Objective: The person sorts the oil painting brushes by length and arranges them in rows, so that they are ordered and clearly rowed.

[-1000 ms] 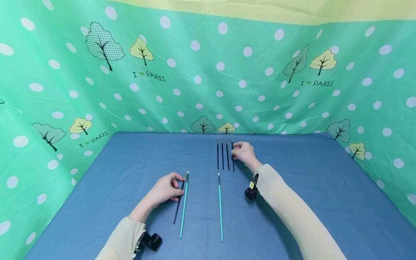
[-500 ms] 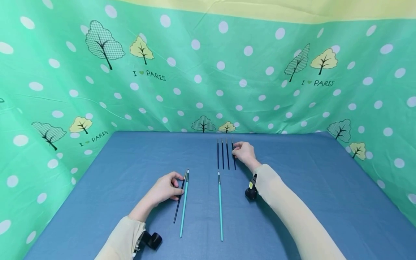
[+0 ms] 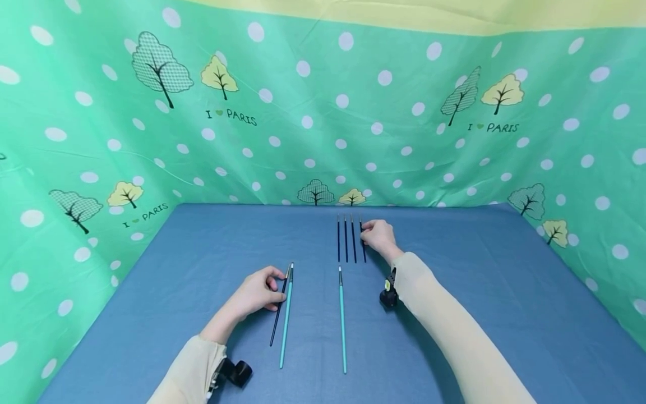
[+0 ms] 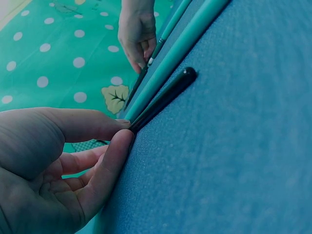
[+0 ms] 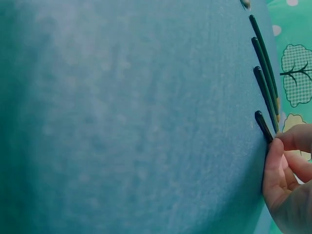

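In the head view my left hand pinches a dark-handled paintbrush between thumb and fingertips. That brush lies slanted along the left side of a longer teal paintbrush, their tips nearly together. The left wrist view shows the held brush's rounded dark handle end pointing away from the fingers. Farther back, my right hand pinches the rightmost short dark paintbrush, whose middle its fingers partly hide. Left of it lie three similar dark paintbrushes, side by side and roughly parallel.
A second teal paintbrush lies between the two arms, its tip just short of the dark row. Blue cloth covers the table. Behind and at both sides hangs a green dotted curtain. Each wrist carries a small black camera.
The handle end of the brush in my right hand has swung slightly right and back, leaving it a little more tilted. My left hand and the other brushes stay put.
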A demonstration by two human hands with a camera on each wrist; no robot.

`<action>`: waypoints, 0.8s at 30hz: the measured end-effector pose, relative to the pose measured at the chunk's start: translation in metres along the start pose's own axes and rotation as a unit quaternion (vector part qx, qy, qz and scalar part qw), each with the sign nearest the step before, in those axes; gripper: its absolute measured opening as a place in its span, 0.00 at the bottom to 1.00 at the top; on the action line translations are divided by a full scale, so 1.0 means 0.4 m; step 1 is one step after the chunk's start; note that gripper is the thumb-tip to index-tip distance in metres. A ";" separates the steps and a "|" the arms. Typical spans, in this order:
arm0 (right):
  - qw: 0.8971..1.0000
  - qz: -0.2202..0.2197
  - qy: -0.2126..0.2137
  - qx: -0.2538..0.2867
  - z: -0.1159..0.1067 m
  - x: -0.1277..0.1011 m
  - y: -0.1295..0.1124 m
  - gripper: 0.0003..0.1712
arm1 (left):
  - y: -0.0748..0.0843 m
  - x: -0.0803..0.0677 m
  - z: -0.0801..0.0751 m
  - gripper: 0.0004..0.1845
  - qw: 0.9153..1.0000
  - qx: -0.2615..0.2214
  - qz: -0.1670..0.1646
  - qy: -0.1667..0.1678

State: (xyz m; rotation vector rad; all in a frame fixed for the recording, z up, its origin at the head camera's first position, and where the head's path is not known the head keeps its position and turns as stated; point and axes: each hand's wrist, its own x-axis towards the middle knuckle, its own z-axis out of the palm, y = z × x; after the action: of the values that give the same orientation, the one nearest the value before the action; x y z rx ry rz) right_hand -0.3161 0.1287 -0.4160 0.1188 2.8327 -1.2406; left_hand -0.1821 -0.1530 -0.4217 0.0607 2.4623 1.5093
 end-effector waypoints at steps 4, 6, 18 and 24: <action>1.000 -0.010 0.007 0.004 0.002 -0.004 -0.003 0.16 | 0.002 -0.002 -0.001 0.20 1.000 0.001 -0.003 0.006; 1.000 -0.015 0.016 -0.001 0.005 -0.010 -0.006 0.16 | 0.003 -0.002 -0.001 0.20 1.000 0.003 -0.005 0.008; 0.997 -0.058 0.041 -0.038 0.032 -0.098 -0.072 0.14 | -0.001 -0.001 -0.001 0.20 1.000 0.005 0.001 0.002; 0.995 -0.092 0.002 -0.028 0.063 -0.154 -0.107 0.14 | -0.001 -0.002 0.000 0.19 1.000 0.008 0.002 0.005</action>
State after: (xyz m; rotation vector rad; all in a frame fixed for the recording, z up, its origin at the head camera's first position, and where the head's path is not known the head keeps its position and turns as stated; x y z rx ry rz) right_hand -0.2581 0.0780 -0.3971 -0.1453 2.9347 -1.1891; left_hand -0.1812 -0.1533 -0.4220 0.0605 2.4843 1.4951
